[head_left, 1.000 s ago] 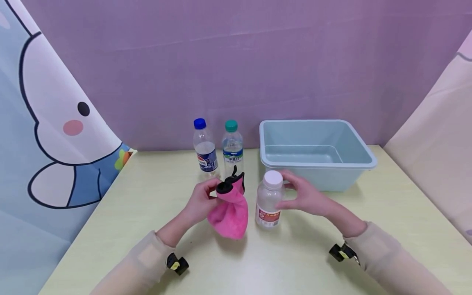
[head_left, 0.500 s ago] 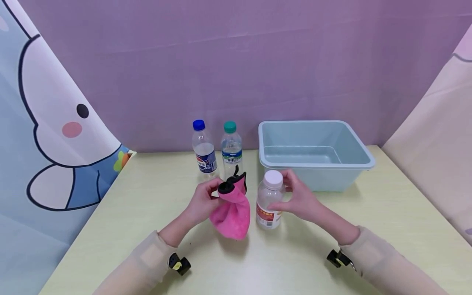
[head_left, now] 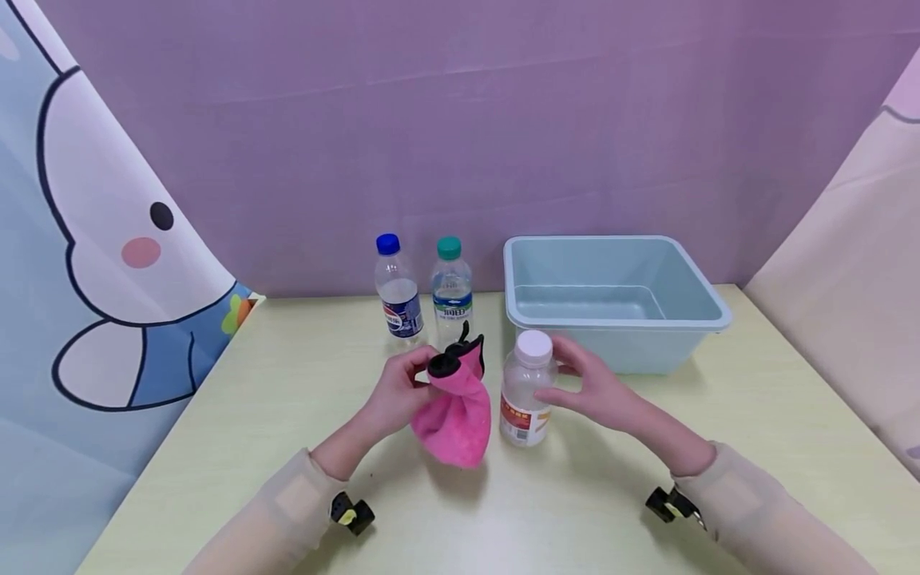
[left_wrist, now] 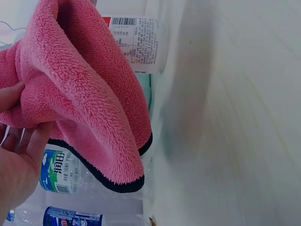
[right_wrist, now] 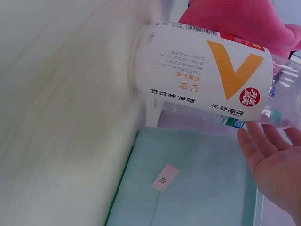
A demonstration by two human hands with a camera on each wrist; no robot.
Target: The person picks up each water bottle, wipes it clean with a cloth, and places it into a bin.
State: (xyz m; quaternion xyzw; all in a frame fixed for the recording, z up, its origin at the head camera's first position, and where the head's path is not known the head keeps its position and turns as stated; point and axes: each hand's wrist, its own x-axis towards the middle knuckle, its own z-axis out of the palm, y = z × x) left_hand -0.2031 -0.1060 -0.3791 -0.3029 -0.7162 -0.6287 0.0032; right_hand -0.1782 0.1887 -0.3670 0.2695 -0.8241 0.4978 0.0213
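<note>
Pinching a pink cloth [head_left: 456,419] with the left hand [head_left: 397,391]; spreading the right hand [head_left: 596,390], fingers loose, partway around an upright bottle [head_left: 525,393], perhaps touching it.

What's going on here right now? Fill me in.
A person has a pink cloth in the left grip, beside an upright white-capped bottle. The right grip is at that bottle's side; how firmly it holds is unclear. Behind stand a blue-capped bottle and a green-capped bottle, with a pale blue bin to the right.

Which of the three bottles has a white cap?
The front bottle, by the right hand; the blue-capped bottle and the green-capped bottle stand farther back.
</note>
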